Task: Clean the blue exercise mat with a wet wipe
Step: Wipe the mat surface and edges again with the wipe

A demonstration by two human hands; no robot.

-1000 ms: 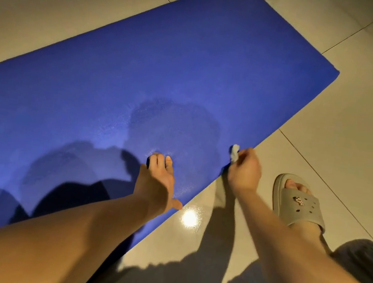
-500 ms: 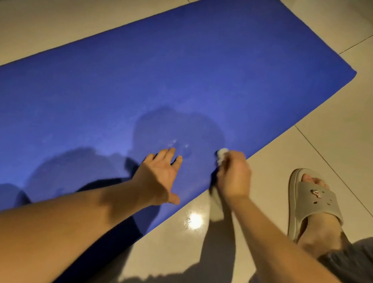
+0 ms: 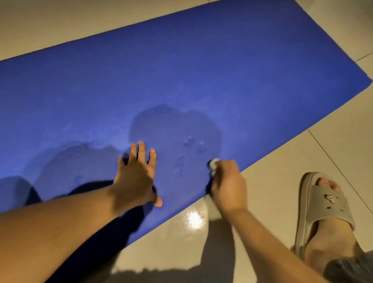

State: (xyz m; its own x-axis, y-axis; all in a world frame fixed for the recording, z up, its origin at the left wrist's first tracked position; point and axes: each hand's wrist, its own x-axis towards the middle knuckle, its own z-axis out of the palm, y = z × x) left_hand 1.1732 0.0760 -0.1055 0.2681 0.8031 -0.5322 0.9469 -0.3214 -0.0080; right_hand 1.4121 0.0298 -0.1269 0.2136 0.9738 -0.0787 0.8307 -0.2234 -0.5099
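Note:
The blue exercise mat (image 3: 190,70) lies flat and slantwise across the tiled floor, with wet patches and small drops near its near edge. My left hand (image 3: 137,175) rests flat on the mat, fingers spread and straight. My right hand (image 3: 228,185) sits at the mat's near edge, its fingers curled round a small bunched white wet wipe (image 3: 213,165), of which only a little shows past the knuckles. The wipe touches the mat just right of the wet patch.
Pale glossy floor tiles (image 3: 323,135) surround the mat, with a bright light glare (image 3: 194,220) by its near edge. My right foot in a beige slipper (image 3: 324,207) stands on the tiles to the right of the mat. Dark shorts (image 3: 363,271) show at lower right.
My left hand slid farther onto the mat and its fingers spread flat. My right hand with the wipe moved left from the mat's edge onto the wet area. The view shifted slightly.

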